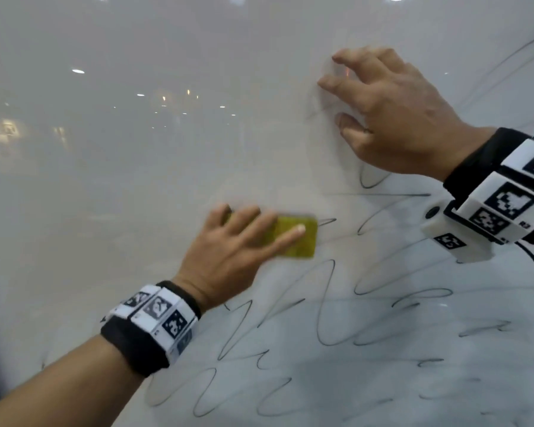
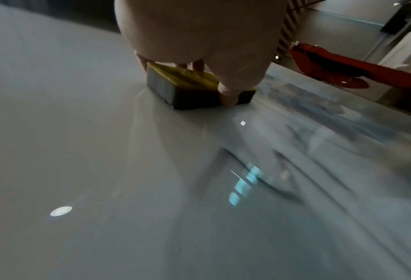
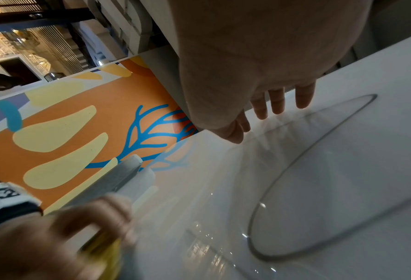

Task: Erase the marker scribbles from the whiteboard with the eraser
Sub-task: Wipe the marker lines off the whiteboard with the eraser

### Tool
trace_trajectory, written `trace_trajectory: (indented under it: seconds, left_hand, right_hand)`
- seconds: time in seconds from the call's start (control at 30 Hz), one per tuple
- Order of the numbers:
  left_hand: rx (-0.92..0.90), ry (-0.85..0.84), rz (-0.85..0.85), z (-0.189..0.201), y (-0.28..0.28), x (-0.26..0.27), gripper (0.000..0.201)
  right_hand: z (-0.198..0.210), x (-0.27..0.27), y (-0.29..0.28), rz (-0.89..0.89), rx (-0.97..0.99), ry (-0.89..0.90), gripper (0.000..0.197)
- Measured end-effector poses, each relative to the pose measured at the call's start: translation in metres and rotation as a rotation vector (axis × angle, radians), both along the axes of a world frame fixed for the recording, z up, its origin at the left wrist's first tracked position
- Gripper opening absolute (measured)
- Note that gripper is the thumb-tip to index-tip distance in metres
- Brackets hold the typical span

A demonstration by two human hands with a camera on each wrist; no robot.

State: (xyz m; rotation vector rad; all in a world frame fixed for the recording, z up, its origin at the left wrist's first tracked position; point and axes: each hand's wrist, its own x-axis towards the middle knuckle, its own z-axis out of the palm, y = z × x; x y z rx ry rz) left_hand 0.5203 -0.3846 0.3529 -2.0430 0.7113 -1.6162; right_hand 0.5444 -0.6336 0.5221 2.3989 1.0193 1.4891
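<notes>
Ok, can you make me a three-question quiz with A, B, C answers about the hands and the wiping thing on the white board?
1. Where do most black marker scribbles lie on the glossy whiteboard?
A. upper left
B. lower right
C. nowhere

2. What colour is the top of the rectangular eraser?
A. yellow
B. red
C. blue

3. What is the right hand doing?
A. holding a marker
B. gripping the eraser
C. resting spread fingers on the board

Answers:
1 B: the head view shows lines low and right, with the left part blank.
2 A: its back is yellow under the left hand.
3 C: the fingertips touch the board and hold nothing.
</notes>
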Motion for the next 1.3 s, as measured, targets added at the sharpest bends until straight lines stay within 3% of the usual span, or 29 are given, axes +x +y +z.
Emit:
trace_trajectory:
  seconds: [0.1,0.23,0.43,0.57,0.67,0.87,1.0,1.17,1.3]
  left_hand:
    - [-0.243,-0.082,-0.008,0.036,0.001,0.0,0.049]
    - [-0.155,-0.024,-0.048,0.021,-0.001,-0.001,0.045]
    - [-0.49,0.136,-0.232,0.027,0.007,-0.001,0.067]
    - [-0.501,0.15,-0.279,0.03,0.016,-0.002,0.059]
    - [-0.484,0.156,-0.298,0.029,0.022,-0.002,0.052]
    - [-0.422,0.185,-0.316,0.03,0.028,-0.003,0.053]
    - [-0.444,0.134,-0.142,0.028,0.052,-0.011,0.065]
    - [-0.626,0.174,0.198,0.013,0.106,-0.03,0.095]
    - [-0.762,0.268,0.307,-0.006,0.137,-0.04,0.088]
  right_hand:
    - [0.001,-0.001,0.003,0.008,0.031,0.007,0.055]
    - [-0.01,-0.008,0.012,0.035,0.027,0.029,0.057]
    - [-0.078,-0.024,0.041,0.19,-0.241,0.033,0.076]
    - [-0.084,-0.014,0.057,0.238,-0.165,-0.08,0.055]
    - [-0.087,-0.009,0.065,0.243,-0.216,-0.109,0.042]
    - [-0.089,-0.009,0.068,0.232,-0.257,-0.11,0.042]
    - [-0.085,-0.005,0.069,0.233,-0.296,-0.148,0.041]
    - [-0.088,-0.004,0.076,0.229,-0.281,-0.131,0.062]
    - [-0.094,-0.002,0.087,0.216,-0.186,-0.121,0.067]
